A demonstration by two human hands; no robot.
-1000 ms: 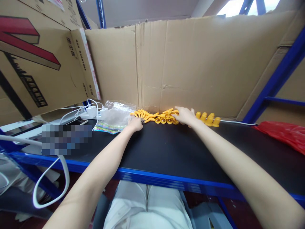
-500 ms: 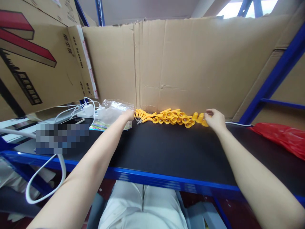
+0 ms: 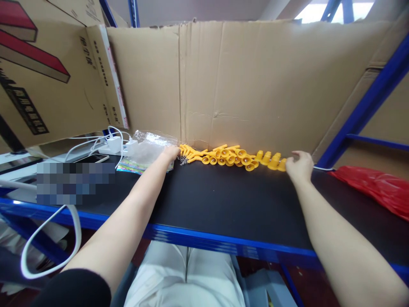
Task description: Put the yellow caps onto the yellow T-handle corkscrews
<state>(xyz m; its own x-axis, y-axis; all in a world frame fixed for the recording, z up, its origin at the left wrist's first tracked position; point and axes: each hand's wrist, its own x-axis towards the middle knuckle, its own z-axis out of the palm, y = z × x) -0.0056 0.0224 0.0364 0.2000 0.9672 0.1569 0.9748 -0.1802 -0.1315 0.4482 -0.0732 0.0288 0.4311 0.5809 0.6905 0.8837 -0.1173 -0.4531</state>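
Observation:
Several yellow horn-shaped plastic pieces [image 3: 220, 155] lie in a row along the foot of the cardboard, their round cup ends facing me. Small metal chains or rings [image 3: 183, 160] gather at the row's left end. My left hand [image 3: 172, 152] rests there, beside the yellow stems; its fingertips are hidden, so its grip does not show. Several yellow cup-like pieces [image 3: 273, 161] stand at the right end of the row. Beside the last of these is my right hand [image 3: 300, 165], thumb and fingers apart, with nothing visible between them.
Clear plastic bags [image 3: 148, 149] lie left of my left hand, near white chargers and cables [image 3: 114, 145]. A red plastic bag [image 3: 370, 187] sits at the right. Cardboard [image 3: 262, 85] walls the back of the black tabletop [image 3: 230, 204], which has a blue metal edge.
My right hand has moved right, away from the yellow cup-like pieces, and more of them show. My left hand stays at the row's left end. The view has shifted slightly.

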